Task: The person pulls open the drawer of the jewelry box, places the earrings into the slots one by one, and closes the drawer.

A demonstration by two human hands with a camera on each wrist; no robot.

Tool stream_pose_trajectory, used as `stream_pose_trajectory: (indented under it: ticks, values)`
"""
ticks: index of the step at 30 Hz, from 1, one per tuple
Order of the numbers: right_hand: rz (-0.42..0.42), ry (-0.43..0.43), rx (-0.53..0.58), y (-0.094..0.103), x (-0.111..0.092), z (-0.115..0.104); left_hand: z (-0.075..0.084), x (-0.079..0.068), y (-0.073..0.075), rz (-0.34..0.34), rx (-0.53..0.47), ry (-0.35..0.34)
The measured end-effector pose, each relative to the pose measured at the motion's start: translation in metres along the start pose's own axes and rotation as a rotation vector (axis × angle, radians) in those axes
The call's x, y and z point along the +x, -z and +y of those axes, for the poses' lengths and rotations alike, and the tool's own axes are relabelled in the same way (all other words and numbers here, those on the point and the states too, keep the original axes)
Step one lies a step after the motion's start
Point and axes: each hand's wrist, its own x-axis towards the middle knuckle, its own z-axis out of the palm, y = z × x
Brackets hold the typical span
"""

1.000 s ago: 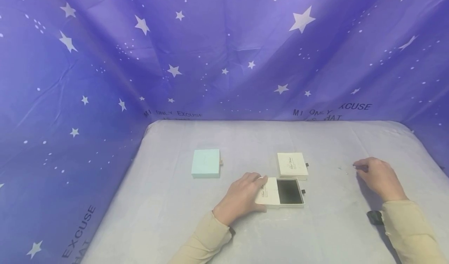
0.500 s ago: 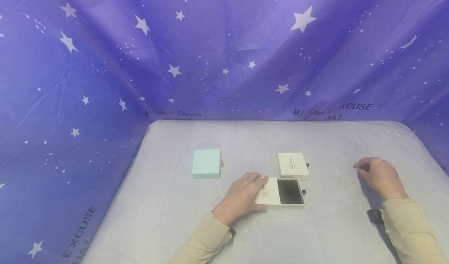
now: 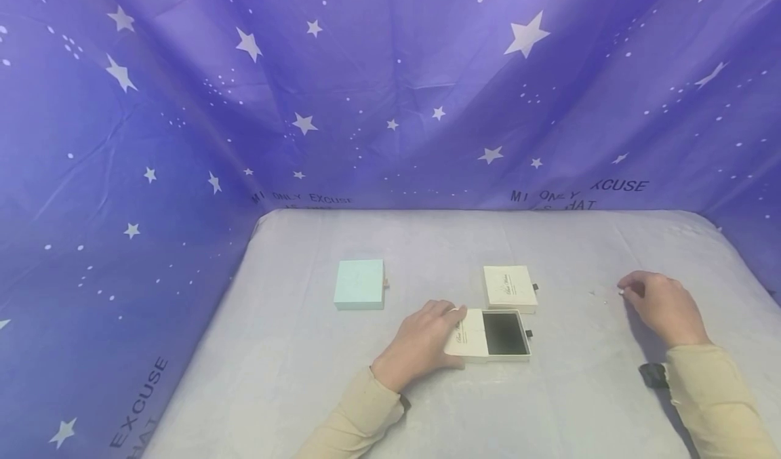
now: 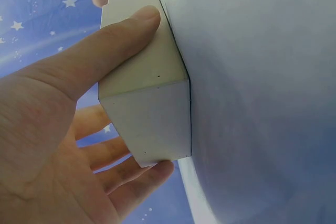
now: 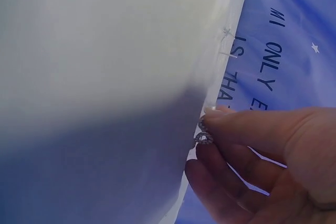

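My left hand (image 3: pixel 421 344) grips a cream drawer box (image 3: pixel 473 333) from its left end, thumb on the near side and fingers over the far side. The box's drawer is pulled partly out to the right, showing a black lining (image 3: pixel 504 332) with nothing on it. In the left wrist view, the thumb lies along the box's pale side (image 4: pixel 147 66). My right hand (image 3: pixel 665 306) pinches a small silver earring (image 5: pixel 203 138) with sparkling loops between thumb and fingers, close to the table. Beside its fingertips lie two tiny silver pieces, one star-like (image 5: pixel 227 32), the other thin (image 5: pixel 228 54).
A second cream box (image 3: pixel 509 287), closed, with a dark pull tab, stands just behind the held one. Farther left is a mint-green box (image 3: pixel 359 284) with a tan tab. Grey cloth covers the table (image 3: pixel 427 242), and a blue star-printed curtain (image 3: pixel 390 93) hangs around it.
My right hand has shifted slightly to the right, and the tiny item shows at its fingertips. The left hand and the boxes have stayed in place.
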Motion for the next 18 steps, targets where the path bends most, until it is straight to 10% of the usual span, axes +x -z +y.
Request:
stream_pose_trajectory:
  ticks: [18]
  values:
    - [0.037, -0.043, -0.001, 0.0029, 0.0024, 0.0016, -0.0001, 0.0002, -0.0007, 0.001, -0.008, 0.005]
